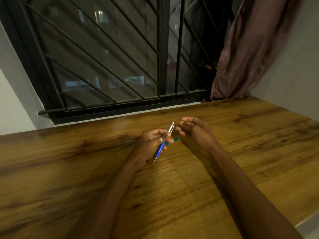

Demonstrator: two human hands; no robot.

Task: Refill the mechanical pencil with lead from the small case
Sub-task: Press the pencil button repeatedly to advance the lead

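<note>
A person's 2 bare forearms reach over a wooden counter [241,152], and the hands meet near its middle. The left hand [150,144] holds a blue pencil [162,147] above the counter. Its grip is closed round the blue barrel, with the fingers curled over it and the thumb against it. 1 silver ring [160,139] sits on a finger right beside the barrel.

The pencil is tilted. Its thin metal tip points down and back toward the person, just above the wood. Its silver upper end rises up and away toward the window, clear of the fingers.

The right hand [195,130] hovers just to the right of the pencil's upper end, close to it but not touching. Its fingers are curled in, and its grip is nearly closed, pinching a small dark piece [179,124] at the fingertips. The piece is too small to tell what it is.

A teal case [175,139] lies flat on the counter just behind the pencil's barrel. The left hand's fingers hide part of it, and only its right end shows. Whether it is open cannot be told.

Well beyond the pencil, along the far edge of the counter, stands a dark window with black metal bars [103,57]. A brownish curtain [250,49] hangs to the right of it, and its hem reaches the counter's far edge.
</note>
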